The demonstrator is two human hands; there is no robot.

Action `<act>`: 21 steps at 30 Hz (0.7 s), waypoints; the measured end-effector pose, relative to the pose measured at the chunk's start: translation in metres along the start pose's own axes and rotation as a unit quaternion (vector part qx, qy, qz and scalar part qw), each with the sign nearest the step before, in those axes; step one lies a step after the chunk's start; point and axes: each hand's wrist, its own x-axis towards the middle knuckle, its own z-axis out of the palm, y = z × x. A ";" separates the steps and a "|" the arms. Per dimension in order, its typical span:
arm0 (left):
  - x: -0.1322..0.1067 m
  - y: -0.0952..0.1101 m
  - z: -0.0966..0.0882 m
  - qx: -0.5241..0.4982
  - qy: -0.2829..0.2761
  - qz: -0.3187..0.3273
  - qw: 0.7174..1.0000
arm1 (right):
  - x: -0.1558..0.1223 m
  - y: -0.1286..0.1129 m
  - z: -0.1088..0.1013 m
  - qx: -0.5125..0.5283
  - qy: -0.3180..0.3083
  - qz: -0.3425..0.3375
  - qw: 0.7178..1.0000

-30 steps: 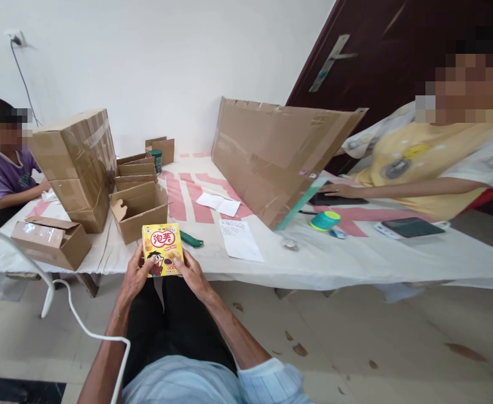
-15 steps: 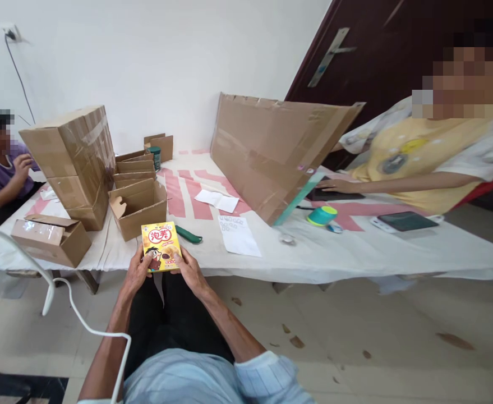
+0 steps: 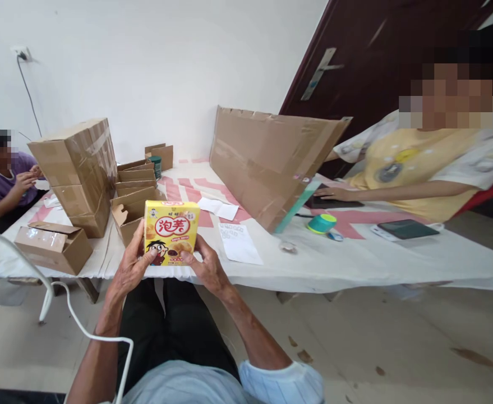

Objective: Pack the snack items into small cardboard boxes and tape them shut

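Between my two hands is a yellow snack box [image 3: 171, 234] with red lettering and a cartoon figure on its front, which faces me. My left hand [image 3: 132, 264] grips its left side, thumb on the front. On the right side my right hand [image 3: 207, 265] grips it in the same way. The box is held upright above the table's near edge, in front of an open cardboard box [image 3: 125, 220] that it partly hides. The fingers behind the snack box are out of sight.
Cardboard boxes [image 3: 72, 174] stand stacked on the left, with a smaller carton [image 3: 53, 247] before them. A large cardboard sheet [image 3: 267, 163] leans mid-table. Papers [image 3: 240, 242], a tape roll [image 3: 322, 223] and a phone [image 3: 406, 229] lie rightward. Two people sit at the table's sides.
Both hands have raised the snack box and brought it closer to me, so it looks larger. It now hides the green tool on the table. The view has shifted slightly.
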 end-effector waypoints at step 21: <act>0.086 -0.107 -0.140 0.097 0.039 -0.042 0.994 | 0.155 0.136 -0.101 -0.041 0.168 0.021 0.985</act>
